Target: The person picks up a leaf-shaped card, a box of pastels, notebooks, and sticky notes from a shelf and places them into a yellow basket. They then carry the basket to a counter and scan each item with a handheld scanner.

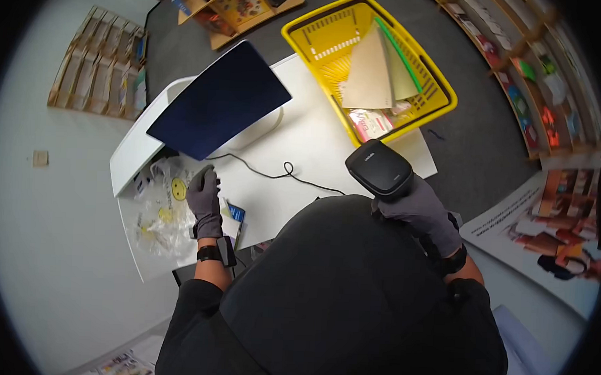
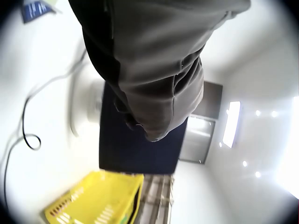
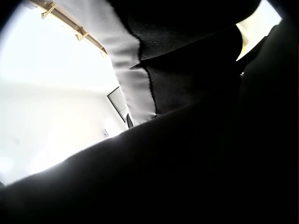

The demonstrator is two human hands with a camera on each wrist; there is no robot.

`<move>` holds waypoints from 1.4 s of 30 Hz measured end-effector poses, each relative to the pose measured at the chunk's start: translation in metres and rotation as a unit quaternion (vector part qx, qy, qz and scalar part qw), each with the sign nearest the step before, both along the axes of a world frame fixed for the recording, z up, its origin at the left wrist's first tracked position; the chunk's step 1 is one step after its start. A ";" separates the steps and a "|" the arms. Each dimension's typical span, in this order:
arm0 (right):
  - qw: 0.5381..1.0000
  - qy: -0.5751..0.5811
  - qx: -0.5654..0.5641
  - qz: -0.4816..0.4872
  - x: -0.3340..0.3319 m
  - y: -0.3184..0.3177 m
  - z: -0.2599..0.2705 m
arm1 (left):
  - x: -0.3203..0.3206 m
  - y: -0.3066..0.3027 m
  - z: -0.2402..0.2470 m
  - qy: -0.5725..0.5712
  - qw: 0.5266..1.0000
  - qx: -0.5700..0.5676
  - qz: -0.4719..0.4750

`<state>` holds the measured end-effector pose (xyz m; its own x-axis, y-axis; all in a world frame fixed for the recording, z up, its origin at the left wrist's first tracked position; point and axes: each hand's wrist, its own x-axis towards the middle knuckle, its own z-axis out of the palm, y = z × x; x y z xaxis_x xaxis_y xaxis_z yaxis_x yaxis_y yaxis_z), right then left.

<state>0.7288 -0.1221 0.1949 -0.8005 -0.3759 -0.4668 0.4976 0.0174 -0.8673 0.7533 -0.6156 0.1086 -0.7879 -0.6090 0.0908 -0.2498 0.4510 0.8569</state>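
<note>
In the head view the gloved right hand (image 1: 420, 209) grips a black handheld scanner (image 1: 380, 169), its head raised in front of the yellow basket. A dark cable (image 1: 287, 175) runs across the white table. The gloved left hand (image 1: 205, 200) holds nothing visible and hovers by clear plastic bags (image 1: 162, 215) with yellow smiley prints, below the dark monitor (image 1: 224, 100). In the left wrist view the left hand (image 2: 156, 70) hangs over the monitor, its fingers bent loosely. Glove (image 3: 133, 60) and dark sleeve fill much of the right wrist view; the scanner is not visible there.
The yellow basket (image 1: 444, 113) stands at the table's far right, holding a beige envelope (image 1: 371, 73), a green-edged item and a pink-and-white pack (image 1: 371, 125). A blue box (image 1: 236, 212) lies right of the left hand. Shelves (image 1: 519, 96) line the right.
</note>
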 end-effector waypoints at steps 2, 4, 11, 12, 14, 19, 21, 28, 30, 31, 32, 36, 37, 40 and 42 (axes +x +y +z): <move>1.000 -0.010 -0.011 -0.015 0.007 0.012 -0.002 | -0.059 0.066 0.046 0.058 0.989 0.005 -0.135; 0.999 0.010 -0.016 -0.043 0.005 0.025 -0.011 | -0.119 0.127 0.079 0.059 0.957 -0.019 -0.282; 0.976 0.019 -0.095 -0.197 0.061 0.061 -0.029 | -0.220 0.310 0.116 -0.059 0.794 -0.225 -0.561; 0.971 0.020 -0.103 -0.213 0.068 0.064 -0.031 | -0.236 0.327 0.104 -0.077 0.770 -0.276 -0.571; 0.961 0.024 -0.117 -0.249 0.083 0.069 -0.033 | -0.259 0.355 0.074 -0.109 0.711 -0.376 -0.584; 0.941 0.039 -0.135 -0.307 0.115 0.080 -0.032 | -0.288 0.401 0.021 -0.096 0.854 -0.197 -0.472; 0.940 0.034 -0.148 -0.306 0.125 0.080 -0.033 | -0.312 0.403 0.001 -0.259 0.848 -0.177 -0.426; 0.921 0.004 -0.153 -0.357 0.142 0.081 -0.025 | -0.446 0.346 -0.153 -0.385 0.737 -0.191 -0.521; 0.922 -0.002 -0.156 -0.355 0.140 0.078 -0.021 | -0.461 0.329 -0.159 -0.369 0.689 -0.247 -0.573; 0.924 0.001 -0.162 -0.347 0.138 0.075 -0.020 | -0.459 0.319 -0.160 -0.367 0.693 -0.244 -0.570; 0.926 0.005 -0.168 -0.339 0.134 0.073 -0.018 | -0.449 0.307 -0.154 -0.361 0.733 -0.176 -0.548; 0.948 0.024 -0.151 -0.281 0.107 0.067 -0.020 | -0.364 0.319 -0.012 -0.259 0.787 -0.232 -0.509; 0.959 0.019 -0.140 -0.245 0.097 0.062 -0.018 | -0.349 0.292 0.009 -0.174 0.803 -0.186 -0.538; 0.972 0.053 -0.112 -0.200 0.076 0.050 -0.016 | -0.274 0.265 0.067 -0.087 0.850 0.110 -0.508; 0.980 0.062 -0.099 -0.163 0.068 0.051 -0.011 | -0.237 0.254 0.069 -0.070 0.841 0.358 -0.401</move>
